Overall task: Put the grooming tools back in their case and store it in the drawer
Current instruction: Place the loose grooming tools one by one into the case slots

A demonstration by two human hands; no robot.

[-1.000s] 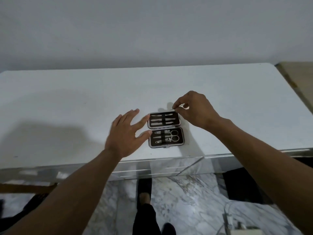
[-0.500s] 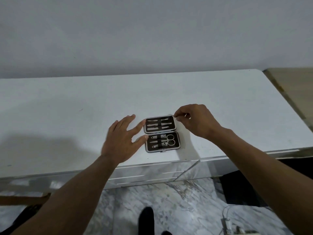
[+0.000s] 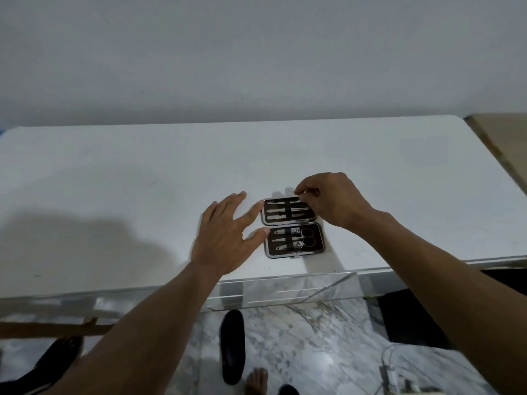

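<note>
The left hand (image 3: 225, 238) has its fingers spread, and the index fingertip and thumb touch the left edge of the open case (image 3: 296, 255). The right hand (image 3: 333, 201) pinches a thin metal tool (image 3: 291, 191) over the far edge of the case. The case lies close to the near edge of the table (image 3: 114, 181), which has wide free surface at the left and far sides.

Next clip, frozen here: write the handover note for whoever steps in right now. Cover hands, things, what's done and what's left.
Left hand: open, fingers spread, index and thumb tips against the left edge of the case.
Right hand: pinches a thin metal tool at the case's far edge.
Case: lies open on the white table, near its front edge; other tools sit under the straps in both halves.
Done: most tools stowed.
Left: slot in the held tool, close the case, store it in the drawer.
</note>
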